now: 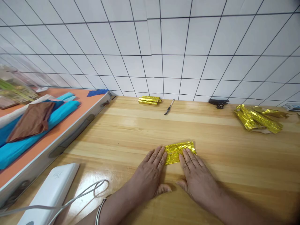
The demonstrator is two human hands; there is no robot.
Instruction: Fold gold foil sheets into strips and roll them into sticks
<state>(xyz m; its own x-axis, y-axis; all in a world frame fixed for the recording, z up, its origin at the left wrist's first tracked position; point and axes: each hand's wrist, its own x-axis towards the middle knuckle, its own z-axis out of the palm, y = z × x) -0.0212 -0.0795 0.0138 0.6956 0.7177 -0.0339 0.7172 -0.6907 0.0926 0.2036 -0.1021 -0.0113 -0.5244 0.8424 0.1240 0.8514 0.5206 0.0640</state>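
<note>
I see one gold foil sheet (pixel 175 152), creased, flat on a wooden surface (pixel 131 131), my left hand (pixel 151 170) and right hand (pixel 195 172) pressing it; beyond, one gold foil bundle (pixel 150 100), one pen (pixel 169 107); far right, crumpled gold foil (pixel 260 119).

White device (pixel 50 190), near left: bears a short row of faint grey characters (pixel 57 175) on the top face, towards the far end; too small and blurred to read with certainty.
Blue-and-white object (pixel 292 107), far right edge: too small and cut off to read.
Clear packaging (pixel 18 90), far left: too blurred to make out any lettering.
Legible brands, words or signs: none.
</note>
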